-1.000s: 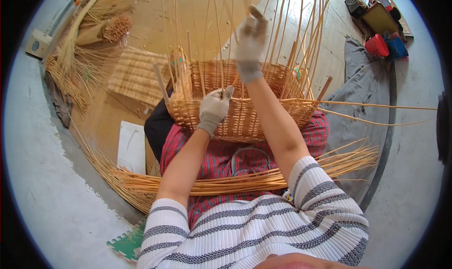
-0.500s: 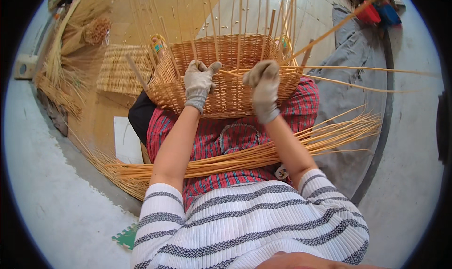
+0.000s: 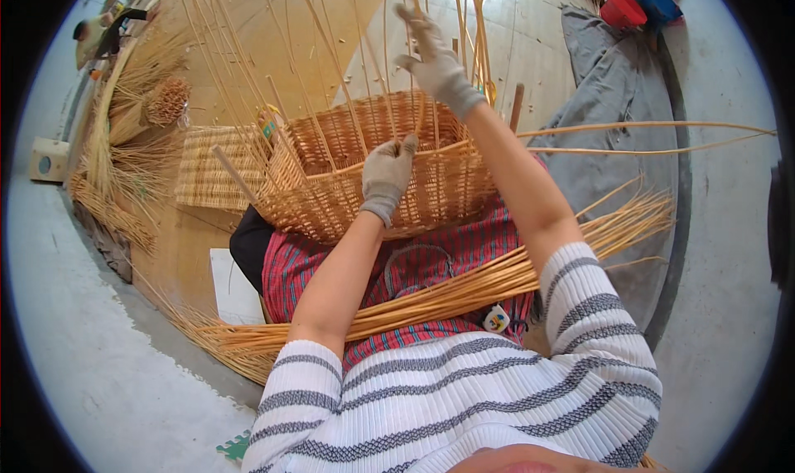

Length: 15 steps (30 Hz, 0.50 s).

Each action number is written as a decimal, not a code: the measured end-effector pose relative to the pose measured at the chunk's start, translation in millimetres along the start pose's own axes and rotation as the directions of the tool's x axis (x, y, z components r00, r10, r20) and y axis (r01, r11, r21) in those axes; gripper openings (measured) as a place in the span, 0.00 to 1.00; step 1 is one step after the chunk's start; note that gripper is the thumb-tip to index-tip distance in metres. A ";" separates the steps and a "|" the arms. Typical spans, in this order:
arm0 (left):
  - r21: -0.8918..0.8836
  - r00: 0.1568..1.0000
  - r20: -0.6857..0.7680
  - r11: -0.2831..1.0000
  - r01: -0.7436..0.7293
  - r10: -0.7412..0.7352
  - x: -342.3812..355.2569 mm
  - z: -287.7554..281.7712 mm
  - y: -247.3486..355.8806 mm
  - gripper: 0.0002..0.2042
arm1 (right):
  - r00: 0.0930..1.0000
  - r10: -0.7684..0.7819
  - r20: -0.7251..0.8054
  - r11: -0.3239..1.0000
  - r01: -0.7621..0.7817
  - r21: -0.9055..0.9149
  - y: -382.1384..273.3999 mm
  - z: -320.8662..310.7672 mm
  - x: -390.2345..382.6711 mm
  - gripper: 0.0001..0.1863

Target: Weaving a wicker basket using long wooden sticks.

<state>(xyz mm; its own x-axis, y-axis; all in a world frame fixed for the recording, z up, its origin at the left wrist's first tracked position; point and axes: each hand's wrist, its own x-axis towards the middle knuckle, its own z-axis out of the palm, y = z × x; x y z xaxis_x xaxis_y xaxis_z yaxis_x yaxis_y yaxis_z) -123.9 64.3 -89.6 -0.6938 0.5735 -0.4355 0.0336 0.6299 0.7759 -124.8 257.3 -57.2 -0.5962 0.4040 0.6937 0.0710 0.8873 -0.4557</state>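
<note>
A half-woven wicker basket (image 3: 451,190) rests on my lap, with several thin upright stakes (image 3: 327,47) rising from its walls and thicker posts at its corners. My left hand (image 3: 387,175), in a grey-white glove, is closed at the near rim, its thumb and fingers pinching a wicker rod (image 3: 421,115) that sticks up from the fingertips. Beyond the rim, my gloved right hand (image 3: 434,59) is raised among the stakes. Its fingers are spread, and I see nothing gripped in it.
A bundle of loose wicker rods (image 3: 447,289) lies across my lap. Two long rods (image 3: 646,125) jut out to the right. Left of the basket are a woven panel (image 3: 211,167) and straw bundles (image 3: 166,100). A red bucket (image 3: 623,9) and grey cloth (image 3: 613,84) lie right; a person (image 3: 112,34) is far left.
My right hand has moved from the near rim up and away over the basket, and its fingers have opened. The left hand has shifted right along the rim. The thick rod no longer slants to the upper right.
</note>
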 end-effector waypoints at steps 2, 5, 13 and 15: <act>-0.027 1.000 -0.029 1.000 -0.012 0.011 5.2 6.2 -3.7 0.26 | 0.903 0.411 -0.129 0.852 -0.330 0.407 -2.3 26.0 28.4 0.27; -0.018 0.995 0.011 0.995 0.097 -0.097 8.4 -6.3 -9.3 0.24 | 0.877 0.466 -0.113 0.734 -0.312 0.603 -19.0 13.2 0.8 0.24; 0.214 0.986 -0.059 0.967 -0.139 0.155 -0.3 -16.1 25.5 0.31 | 0.660 0.750 -0.044 0.115 -0.065 0.991 3.9 -85.7 -174.4 0.13; 0.502 0.949 -0.216 0.860 -0.095 0.231 14.8 -8.2 47.8 0.40 | 0.657 0.754 -0.006 0.069 -0.070 0.995 -3.5 -91.4 -162.7 0.16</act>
<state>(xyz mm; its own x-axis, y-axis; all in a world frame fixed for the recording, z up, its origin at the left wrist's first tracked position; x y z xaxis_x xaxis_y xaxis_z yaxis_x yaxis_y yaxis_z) -138.4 98.6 -55.2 -0.8059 0.5763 -0.1356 0.4558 0.7500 0.4793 45.1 208.8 -117.5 -0.3332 0.9357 0.1156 -0.7492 -0.1884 -0.6350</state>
